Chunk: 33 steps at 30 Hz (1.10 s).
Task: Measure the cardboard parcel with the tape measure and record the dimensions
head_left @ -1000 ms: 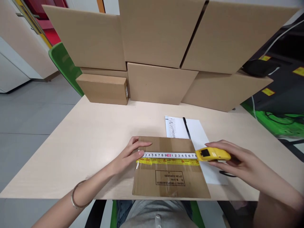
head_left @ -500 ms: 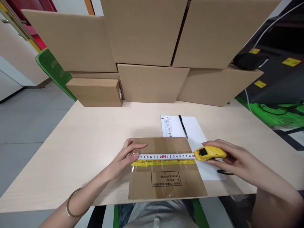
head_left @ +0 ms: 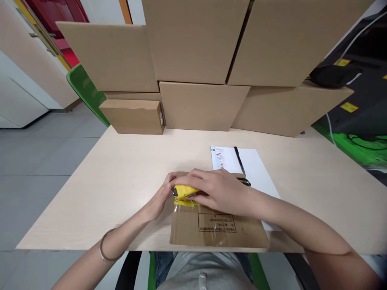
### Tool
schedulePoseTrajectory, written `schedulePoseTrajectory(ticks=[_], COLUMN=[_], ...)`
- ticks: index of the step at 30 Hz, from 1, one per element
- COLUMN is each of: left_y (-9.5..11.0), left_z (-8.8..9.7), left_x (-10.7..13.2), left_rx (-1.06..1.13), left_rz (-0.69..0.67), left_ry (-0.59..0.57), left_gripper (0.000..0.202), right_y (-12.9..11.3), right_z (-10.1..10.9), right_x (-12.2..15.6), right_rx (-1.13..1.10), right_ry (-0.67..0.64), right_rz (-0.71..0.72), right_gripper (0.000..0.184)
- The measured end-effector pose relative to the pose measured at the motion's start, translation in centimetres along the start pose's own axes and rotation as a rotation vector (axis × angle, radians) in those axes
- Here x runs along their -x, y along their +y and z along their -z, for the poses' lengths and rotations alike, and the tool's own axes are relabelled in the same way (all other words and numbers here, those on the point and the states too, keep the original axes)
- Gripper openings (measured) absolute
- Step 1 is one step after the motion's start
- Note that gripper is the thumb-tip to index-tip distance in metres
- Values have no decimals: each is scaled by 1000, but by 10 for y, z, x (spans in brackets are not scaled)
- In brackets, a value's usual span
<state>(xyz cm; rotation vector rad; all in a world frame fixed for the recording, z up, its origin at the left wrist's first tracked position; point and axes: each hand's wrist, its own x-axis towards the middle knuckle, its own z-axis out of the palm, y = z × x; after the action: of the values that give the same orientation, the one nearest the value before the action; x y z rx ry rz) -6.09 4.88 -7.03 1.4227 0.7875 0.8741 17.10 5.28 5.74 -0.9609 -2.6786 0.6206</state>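
Observation:
A flat brown cardboard box [head_left: 246, 231] lies near the table's front edge, with yellow printed tape and a block of black print on top. My right hand [head_left: 214, 189] reaches across it, closed around a yellow tape measure [head_left: 184, 191] near the box's left end. The case points left, and no stretch of extended blade shows now. Its black strap [head_left: 244, 181] trails out behind my right hand. My left hand [head_left: 160, 201] is curled at the left edge of the box, its fingertips close to the front of the tape measure and partly hidden.
A white sheet of paper [head_left: 260, 169] with a black pen [head_left: 240, 160] on it lies behind and partly under the box. Large cardboard boxes [head_left: 205, 106] are stacked along the back of the table [head_left: 121, 173]. A smaller box [head_left: 131, 119] sits at the back left.
My right hand has brought the tape measure leftward across the box to my left hand, and the blade has drawn back into its case. The camera view has turned slightly left.

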Motion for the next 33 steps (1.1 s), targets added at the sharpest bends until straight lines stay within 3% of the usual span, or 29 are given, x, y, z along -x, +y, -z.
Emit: schedulePoseTrajectory(ticks=[4,7,9,11,13,15,17,23,28,33], left_y=[6,37,64,87,100,100,91,71,74,72], left_z=[2,-1,-11,-28,-51,-72,-86,-90,-96,-101], left_x=[-1,1,7,16,26,32,35,31,26,24], left_rx=[-113,-374,-640,-870,-951,-991,-1060,-1220,-1259,-1282], left_rz=[-15,-39,-74,-280,-476,-519,-552,-718,-648,-645], left_ry=[-32,-69,-31,-30,-206,-354,-402,-435,-473,-486], left_gripper=[68,59,44,46,50,42,37,45,53,57], right_y=[9,20,26,30,30,28,25,35,68,112], right_z=[14,30,36,35,29,21,17,27,42,59], right_x=[23,64,89,105,112,110,106,90,68,42], right_rx=[-143,-270,-347,-435,-498,-497,-469,-405,-436,-405], right_ry=[118,187,145,52,-33,-101,-146,-187,-196,-144], right_rz=[43,-31,9,123,198,200,159,108,141,86], right_gripper=[54,55,54,54,52,47,42,38,38,32])
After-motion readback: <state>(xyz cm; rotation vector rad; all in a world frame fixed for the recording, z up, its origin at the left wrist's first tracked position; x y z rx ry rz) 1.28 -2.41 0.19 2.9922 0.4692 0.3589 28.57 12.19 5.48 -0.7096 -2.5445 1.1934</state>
